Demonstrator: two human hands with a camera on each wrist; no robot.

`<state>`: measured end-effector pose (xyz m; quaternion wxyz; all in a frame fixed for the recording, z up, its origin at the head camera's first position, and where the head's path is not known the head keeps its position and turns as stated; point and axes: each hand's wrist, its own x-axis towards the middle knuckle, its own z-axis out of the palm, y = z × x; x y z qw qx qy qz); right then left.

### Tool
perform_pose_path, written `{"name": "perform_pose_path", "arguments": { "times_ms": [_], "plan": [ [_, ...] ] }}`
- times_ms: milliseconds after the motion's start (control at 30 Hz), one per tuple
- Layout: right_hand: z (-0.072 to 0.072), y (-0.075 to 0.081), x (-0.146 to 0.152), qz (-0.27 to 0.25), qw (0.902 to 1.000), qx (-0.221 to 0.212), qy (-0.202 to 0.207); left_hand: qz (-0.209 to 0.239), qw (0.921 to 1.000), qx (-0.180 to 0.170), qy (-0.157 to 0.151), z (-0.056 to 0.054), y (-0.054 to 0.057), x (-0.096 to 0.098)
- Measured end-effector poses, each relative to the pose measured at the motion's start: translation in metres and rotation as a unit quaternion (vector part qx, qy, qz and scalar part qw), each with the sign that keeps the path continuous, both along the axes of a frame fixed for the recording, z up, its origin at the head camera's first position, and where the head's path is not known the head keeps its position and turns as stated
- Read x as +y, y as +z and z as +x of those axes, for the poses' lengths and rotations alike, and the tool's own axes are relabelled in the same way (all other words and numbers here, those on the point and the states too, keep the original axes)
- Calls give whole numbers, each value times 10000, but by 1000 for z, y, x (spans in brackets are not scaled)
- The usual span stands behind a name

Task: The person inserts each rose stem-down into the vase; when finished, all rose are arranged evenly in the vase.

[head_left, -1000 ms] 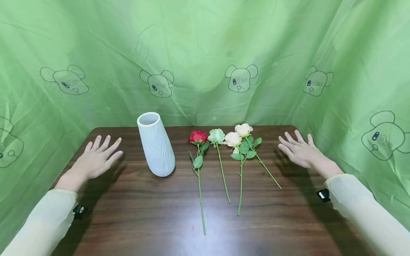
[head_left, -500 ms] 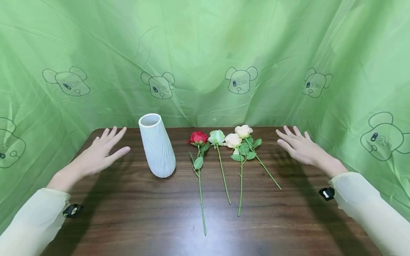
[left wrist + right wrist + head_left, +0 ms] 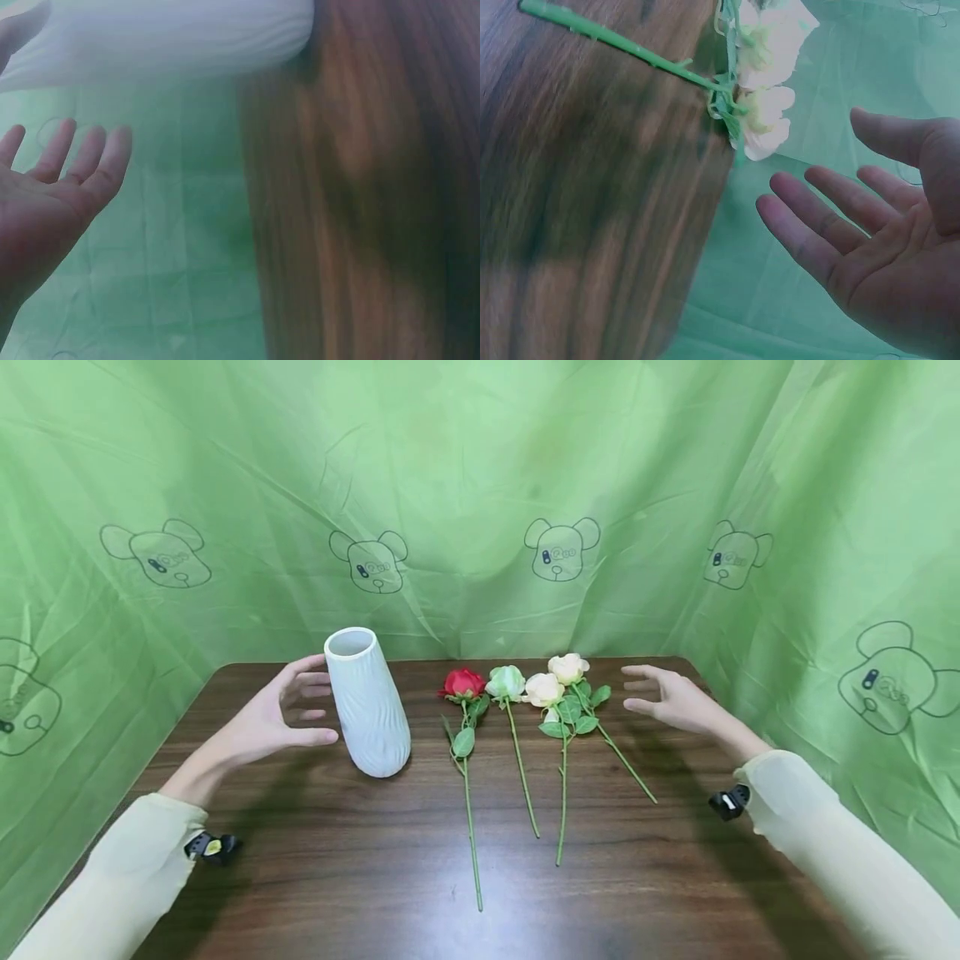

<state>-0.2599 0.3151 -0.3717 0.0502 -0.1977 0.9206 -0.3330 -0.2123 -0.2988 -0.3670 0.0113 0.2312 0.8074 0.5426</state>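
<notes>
Green cloth curtain [image 3: 465, 460], hung in soft folds on three sides and printed with outlined mouse-like heads, enclosing the work area. Before it, a dark brown wood-grained table [image 3: 337, 868] with rounded far corners; its surface carries a bright reflection near the front edge and the shadows of both arms. Two pale cream cloth sleeves [image 3: 120, 860] enter from the lower corners.

A tall white vase [image 3: 367, 702], tapered and with wavy ribs in relief, stands left of centre on the table. The left hand [image 3: 258, 718] lies at its left side, thumb parted from the fingers, gripping nothing; the left wrist view shows the fingers clear of the wall, while contact at the thumb cannot be told. The right hand [image 3: 675, 700] is held above the table's right part, palm turned inward, thumb apart and fingers loosely extended, near the flowers but not touching them.

Between vase and right hand lie, left to right, a red long-stemmed rose [image 3: 462, 682], a pale green round-headed rose [image 3: 506, 682] and two cream leafy-stemmed roses [image 3: 544, 689], their heads toward the curtain. Smallest: a black device [image 3: 213, 846] below each wrist.
</notes>
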Motion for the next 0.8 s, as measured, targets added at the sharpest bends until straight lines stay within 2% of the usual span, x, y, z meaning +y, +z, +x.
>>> {"name": "perform_pose_path", "arguments": {
  "times_ms": [133, 267, 467, 633, 800],
  "plan": [
    [-8, -13, -5, -300, 9980, -557, -8, 239, 9993, -300, -13, -3, -9, 7],
    [-11, -24, -9, -623, 9908, -1204, -30, 476, 9969, -597, -193, -6, -15, 14],
    [-14, -38, -13, -483, 9810, -1874, -105, 515, 9951, -818, -222, -8, -21, 19],
    [-19, -52, -13, -267, 9755, -2169, -253, 462, 9955, -828, -94, -7, -25, 21],
    [-24, -62, -16, -146, 9755, -2161, -397, 382, 9941, -995, 203, -8, -26, 19]
  ]
}}
